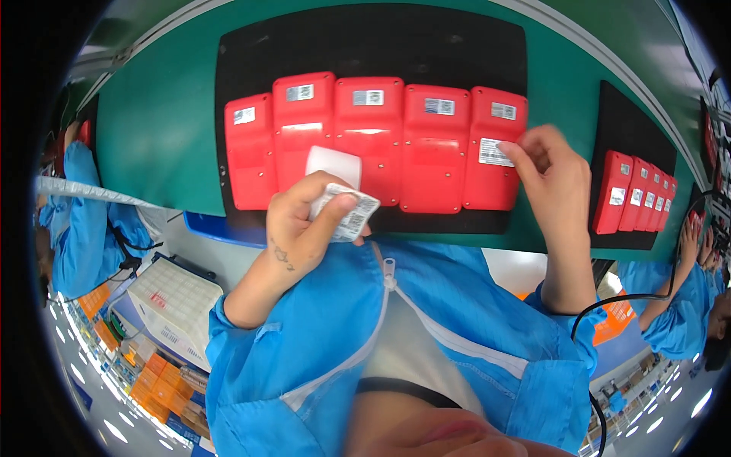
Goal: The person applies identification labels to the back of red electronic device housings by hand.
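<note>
White strip (358,217) pinched in left hand (298,221) — part-curled right hand (557,171) touches label (492,153).

Over on the left I see a white crate (169,297) near the green bench (156,145), orange bins (160,387) and a blue-clad co-worker (82,228); on the right, another co-worker (678,312) and a curving black cable (636,296).

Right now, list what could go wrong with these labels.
The right hand has its thumb at the white label on the central row's rightmost red case; a slip might skew or crease it. The left hand holds a label strip overlapping other red cases in this view; it might brush them.
</note>
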A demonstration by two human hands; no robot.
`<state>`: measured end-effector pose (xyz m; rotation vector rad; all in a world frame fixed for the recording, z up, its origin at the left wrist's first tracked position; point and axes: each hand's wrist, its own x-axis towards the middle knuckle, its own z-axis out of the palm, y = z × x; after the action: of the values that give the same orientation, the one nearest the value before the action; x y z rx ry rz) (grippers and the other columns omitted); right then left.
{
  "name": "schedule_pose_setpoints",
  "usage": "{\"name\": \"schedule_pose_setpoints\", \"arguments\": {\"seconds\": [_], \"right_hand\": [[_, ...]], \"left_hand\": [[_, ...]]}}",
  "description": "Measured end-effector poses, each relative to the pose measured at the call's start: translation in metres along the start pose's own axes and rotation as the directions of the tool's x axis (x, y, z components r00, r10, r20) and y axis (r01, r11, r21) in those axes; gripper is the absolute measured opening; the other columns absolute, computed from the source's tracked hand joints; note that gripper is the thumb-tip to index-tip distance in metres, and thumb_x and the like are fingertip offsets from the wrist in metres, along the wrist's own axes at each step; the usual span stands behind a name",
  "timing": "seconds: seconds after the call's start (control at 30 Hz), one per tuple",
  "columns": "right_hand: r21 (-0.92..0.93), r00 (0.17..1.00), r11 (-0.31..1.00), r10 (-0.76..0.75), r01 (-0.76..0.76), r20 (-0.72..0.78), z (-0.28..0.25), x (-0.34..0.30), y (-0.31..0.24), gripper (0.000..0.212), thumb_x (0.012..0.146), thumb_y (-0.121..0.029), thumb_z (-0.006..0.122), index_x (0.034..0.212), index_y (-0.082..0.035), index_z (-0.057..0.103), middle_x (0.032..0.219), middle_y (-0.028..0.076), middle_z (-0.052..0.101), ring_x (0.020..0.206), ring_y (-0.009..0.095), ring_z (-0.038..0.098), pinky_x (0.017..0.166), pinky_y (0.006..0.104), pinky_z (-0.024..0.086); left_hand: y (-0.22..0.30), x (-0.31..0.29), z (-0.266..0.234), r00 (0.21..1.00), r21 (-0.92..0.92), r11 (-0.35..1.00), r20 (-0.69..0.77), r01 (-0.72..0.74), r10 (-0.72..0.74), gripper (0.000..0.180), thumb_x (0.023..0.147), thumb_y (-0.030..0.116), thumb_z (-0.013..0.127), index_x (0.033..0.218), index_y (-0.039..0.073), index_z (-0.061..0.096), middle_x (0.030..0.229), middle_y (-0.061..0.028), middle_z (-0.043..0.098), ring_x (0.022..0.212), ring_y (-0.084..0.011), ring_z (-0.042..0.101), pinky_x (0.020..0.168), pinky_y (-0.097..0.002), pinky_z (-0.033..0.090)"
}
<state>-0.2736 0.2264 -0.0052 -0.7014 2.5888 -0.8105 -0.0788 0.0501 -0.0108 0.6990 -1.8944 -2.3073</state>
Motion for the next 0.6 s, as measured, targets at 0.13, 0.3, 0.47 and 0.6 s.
{"name": "schedule_pose_setpoints", "arguments": {"seconds": [0.13,0.3,0.47,0.6], "right_hand": [[0.131,0.979,0.979,-0.173,0.158,0.110,0.014,-0.008,-0.023,0.029,0.068,-0.021,0.069,0.079,-0.005,0.048,0.058,0.005,0.048,0.051,0.009,0.049,0.044,0.0222,0.039],[0.910,0.902,0.402,-0.348,-0.103,0.256,0.066,-0.040,-0.052,0.017,0.071,0.003,0.061,0.087,0.000,0.056,0.083,0.006,0.053,0.068,0.008,0.055,0.056,0.0178,0.045],[0.639,0.887,0.636,-0.428,0.433,-0.175,0.060,-0.039,-0.051,0.006,0.072,0.000,0.062,0.076,0.002,0.059,0.076,0.009,0.058,0.067,0.013,0.058,0.058,0.0210,0.048],[0.742,0.985,0.652,-0.050,0.159,-0.167,0.037,-0.009,-0.039,0.008,0.072,-0.004,0.063,0.076,0.001,0.059,0.067,0.008,0.059,0.059,0.011,0.058,0.053,0.0197,0.047]], "left_hand": [[-0.009,-0.009,-0.006,0.997,0.127,0.992,-0.073,-0.002,0.012,0.014,0.081,0.011,0.055,0.076,-0.002,0.058,0.068,-0.0092,0.061,0.061,-0.0112,0.059,0.048,-0.0194,0.045],[0.001,-0.004,0.005,0.999,0.039,0.999,-0.041,0.036,-0.035,0.015,0.081,0.015,0.056,0.080,-0.001,0.058,0.067,-0.0086,0.060,0.065,-0.0113,0.060,0.047,-0.0186,0.045],[0.001,-0.014,-0.003,0.997,0.073,0.997,0.076,0.001,-0.007,0.017,0.081,0.014,0.055,0.088,-0.001,0.055,0.069,-0.0097,0.061,0.062,-0.0123,0.061,0.047,-0.0192,0.047],[0.001,-0.018,-0.017,0.995,0.183,0.983,0.100,-0.031,0.013,0.012,0.077,0.010,0.058,0.082,-0.001,0.058,0.072,-0.0103,0.062,0.064,-0.0140,0.061,0.050,-0.0194,0.046]]}}
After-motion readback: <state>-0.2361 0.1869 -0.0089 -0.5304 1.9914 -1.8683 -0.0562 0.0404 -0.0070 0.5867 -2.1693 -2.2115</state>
